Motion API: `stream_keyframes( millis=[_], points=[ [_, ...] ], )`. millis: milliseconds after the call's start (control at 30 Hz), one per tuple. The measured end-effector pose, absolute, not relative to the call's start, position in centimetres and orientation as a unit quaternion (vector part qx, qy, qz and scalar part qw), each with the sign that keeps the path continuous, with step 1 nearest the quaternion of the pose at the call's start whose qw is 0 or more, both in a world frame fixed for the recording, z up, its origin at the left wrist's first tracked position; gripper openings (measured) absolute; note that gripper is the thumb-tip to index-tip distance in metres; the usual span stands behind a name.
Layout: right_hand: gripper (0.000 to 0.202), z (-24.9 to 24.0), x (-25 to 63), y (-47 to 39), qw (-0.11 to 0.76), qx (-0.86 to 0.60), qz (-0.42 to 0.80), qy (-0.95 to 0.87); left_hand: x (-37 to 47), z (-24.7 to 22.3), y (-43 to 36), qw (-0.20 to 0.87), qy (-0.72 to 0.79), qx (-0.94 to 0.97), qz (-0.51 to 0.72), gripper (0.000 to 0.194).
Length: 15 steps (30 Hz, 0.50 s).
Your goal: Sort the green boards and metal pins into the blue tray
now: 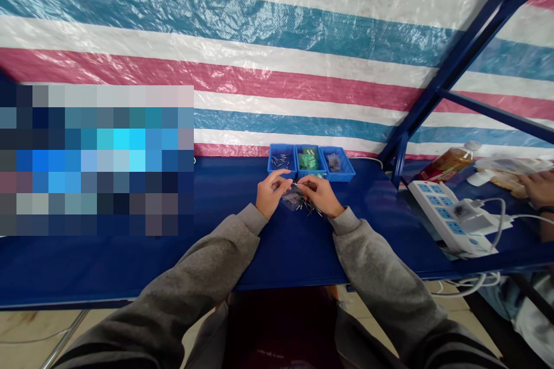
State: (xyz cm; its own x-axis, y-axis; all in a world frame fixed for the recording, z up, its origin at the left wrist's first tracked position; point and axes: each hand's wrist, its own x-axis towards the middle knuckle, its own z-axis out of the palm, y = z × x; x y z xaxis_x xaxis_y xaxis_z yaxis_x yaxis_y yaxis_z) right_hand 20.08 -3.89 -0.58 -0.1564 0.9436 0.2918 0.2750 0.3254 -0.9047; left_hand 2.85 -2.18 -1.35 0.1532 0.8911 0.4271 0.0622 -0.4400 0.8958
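My left hand [270, 193] and my right hand [322, 195] meet over the blue table, both with fingertips pinched together. Whatever lies between the fingertips is too small to make out. Under the hands lies a clear plastic bag [292, 200]. Several thin metal pieces, like screws or pins [310, 207], are spread beside it, below my right fingers. Just beyond the hands stand three blue bins in a row. The left bin [270, 160] contains similar thin metal pieces, the middle bin [310, 172] green packets, and the right bin [345, 175] small greyish pieces.
A white power strip [441, 207] with plugs and cables stands at the right, near a blue metal post [400, 153]. Behind it lies a tilted bottle [448, 162]. Another person's hand [539, 187] shows at the right edge. Striped sheeting hangs behind; the left is pixelated.
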Motion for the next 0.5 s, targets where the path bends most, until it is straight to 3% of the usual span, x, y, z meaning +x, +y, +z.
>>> stream_keyframes(
  millis=[500],
  points=[
    [0.028, -0.91, 20.09, -3.77, 0.485, -0.476, 0.346, -0.647, 3.02, -1.27, -1.64, 0.427, 0.361, 0.633, 0.535, 0.029]
  ],
)
